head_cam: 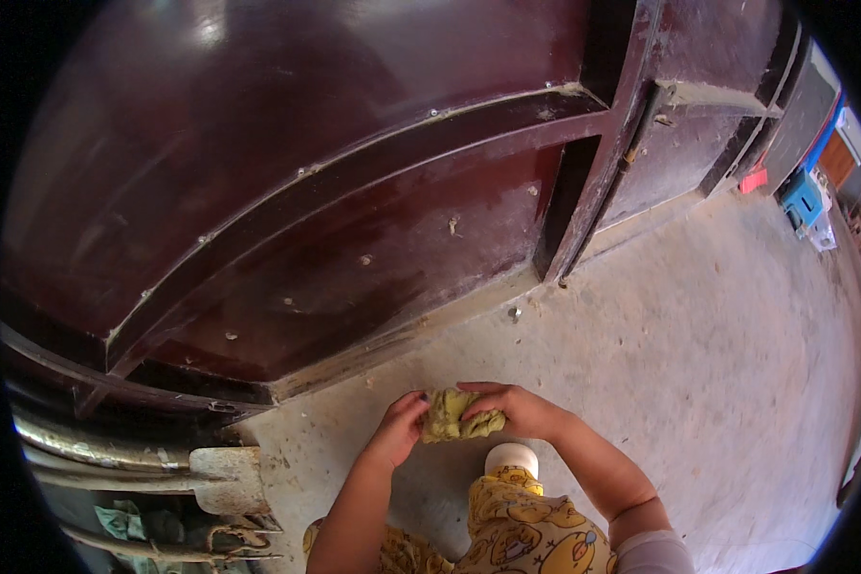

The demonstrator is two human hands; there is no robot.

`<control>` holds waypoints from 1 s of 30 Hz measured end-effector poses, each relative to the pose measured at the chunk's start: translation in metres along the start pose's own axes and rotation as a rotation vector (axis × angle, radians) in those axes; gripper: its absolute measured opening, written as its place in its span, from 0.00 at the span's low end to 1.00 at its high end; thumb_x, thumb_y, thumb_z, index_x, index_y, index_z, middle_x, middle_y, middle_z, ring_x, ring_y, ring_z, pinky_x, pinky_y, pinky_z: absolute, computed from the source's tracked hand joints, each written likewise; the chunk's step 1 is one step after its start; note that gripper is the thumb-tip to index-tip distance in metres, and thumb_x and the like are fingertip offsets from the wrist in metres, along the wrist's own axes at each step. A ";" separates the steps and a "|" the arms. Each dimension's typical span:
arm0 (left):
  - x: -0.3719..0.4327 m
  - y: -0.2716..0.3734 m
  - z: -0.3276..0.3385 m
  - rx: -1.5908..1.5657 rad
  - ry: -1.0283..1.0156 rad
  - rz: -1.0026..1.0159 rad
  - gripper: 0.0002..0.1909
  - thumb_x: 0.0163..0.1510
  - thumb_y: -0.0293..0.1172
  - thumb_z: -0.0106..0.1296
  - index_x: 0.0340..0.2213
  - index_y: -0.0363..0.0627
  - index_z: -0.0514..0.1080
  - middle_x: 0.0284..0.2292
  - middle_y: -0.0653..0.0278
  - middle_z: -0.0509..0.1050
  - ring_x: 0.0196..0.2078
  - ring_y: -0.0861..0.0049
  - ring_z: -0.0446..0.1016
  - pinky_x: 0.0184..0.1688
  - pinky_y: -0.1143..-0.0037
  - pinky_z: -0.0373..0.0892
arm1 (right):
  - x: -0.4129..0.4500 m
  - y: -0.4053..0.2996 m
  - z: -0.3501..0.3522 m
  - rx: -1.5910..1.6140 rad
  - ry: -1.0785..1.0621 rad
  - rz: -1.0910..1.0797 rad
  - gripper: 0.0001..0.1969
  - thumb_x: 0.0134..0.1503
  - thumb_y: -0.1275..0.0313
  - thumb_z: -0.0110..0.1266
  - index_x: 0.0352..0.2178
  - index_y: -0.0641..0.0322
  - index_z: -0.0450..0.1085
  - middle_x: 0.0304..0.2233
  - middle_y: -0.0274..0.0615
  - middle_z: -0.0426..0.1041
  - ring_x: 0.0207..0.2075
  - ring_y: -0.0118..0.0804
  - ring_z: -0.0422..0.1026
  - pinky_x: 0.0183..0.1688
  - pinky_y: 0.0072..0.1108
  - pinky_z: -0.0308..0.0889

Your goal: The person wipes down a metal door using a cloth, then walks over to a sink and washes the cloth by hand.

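A yellow-green cloth, folded and crumpled, is held between both hands in front of my legs. My left hand grips its left end. On the right end, the fingers of my right hand lie over the top of the cloth. Beyond the hands stands a dark red metal door with raised frame bars, showing dull, dusty patches and a small knob-like bit on its lower panel.
A shovel and a garden fork lie at the lower left near a green cloth. The concrete floor stretches right. A blue plastic stool and a red dustpan-like object are at the far right.
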State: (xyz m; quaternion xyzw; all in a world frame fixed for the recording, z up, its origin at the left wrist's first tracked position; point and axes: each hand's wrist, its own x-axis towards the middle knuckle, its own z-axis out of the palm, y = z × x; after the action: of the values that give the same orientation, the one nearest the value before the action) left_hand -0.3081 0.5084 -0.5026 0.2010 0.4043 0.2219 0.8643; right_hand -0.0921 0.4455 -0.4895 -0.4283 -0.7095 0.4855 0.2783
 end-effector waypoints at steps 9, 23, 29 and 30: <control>-0.025 0.016 0.010 0.513 0.109 0.420 0.17 0.42 0.15 0.45 0.37 0.38 0.62 0.33 0.66 0.67 0.35 0.83 0.66 0.35 0.83 0.64 | 0.021 -0.010 0.008 0.854 0.122 0.151 0.35 0.42 0.73 0.56 0.51 0.61 0.47 0.51 0.48 0.51 0.46 0.33 0.58 0.46 0.20 0.55; -0.124 0.158 0.066 1.835 0.944 1.272 0.35 0.38 0.25 0.48 0.49 0.37 0.48 0.50 0.50 0.48 0.53 0.56 0.46 0.52 0.62 0.44 | 0.154 -0.147 -0.062 -1.116 0.805 -0.820 0.17 0.41 0.72 0.47 0.37 0.49 0.62 0.45 0.31 0.60 0.43 0.33 0.59 0.36 0.19 0.55; -0.100 0.166 0.044 1.999 1.125 1.096 0.37 0.36 0.26 0.48 0.49 0.34 0.45 0.52 0.51 0.46 0.55 0.57 0.42 0.54 0.61 0.39 | 0.146 -0.100 -0.113 -1.345 0.756 -0.930 0.17 0.44 0.69 0.47 0.39 0.50 0.64 0.49 0.22 0.56 0.39 0.26 0.62 0.27 0.13 0.59; -0.099 0.166 0.045 1.955 1.134 1.176 0.37 0.36 0.26 0.47 0.49 0.33 0.45 0.52 0.51 0.46 0.55 0.57 0.42 0.53 0.61 0.39 | 0.135 -0.086 -0.132 -1.375 0.770 -0.910 0.17 0.44 0.70 0.48 0.40 0.51 0.64 0.50 0.22 0.56 0.35 0.25 0.64 0.24 0.14 0.60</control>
State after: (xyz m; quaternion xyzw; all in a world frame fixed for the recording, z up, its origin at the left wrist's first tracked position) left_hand -0.3664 0.5829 -0.3278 0.7770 0.5602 0.2355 -0.1645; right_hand -0.0791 0.6094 -0.3631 -0.3111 -0.8011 -0.3781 0.3442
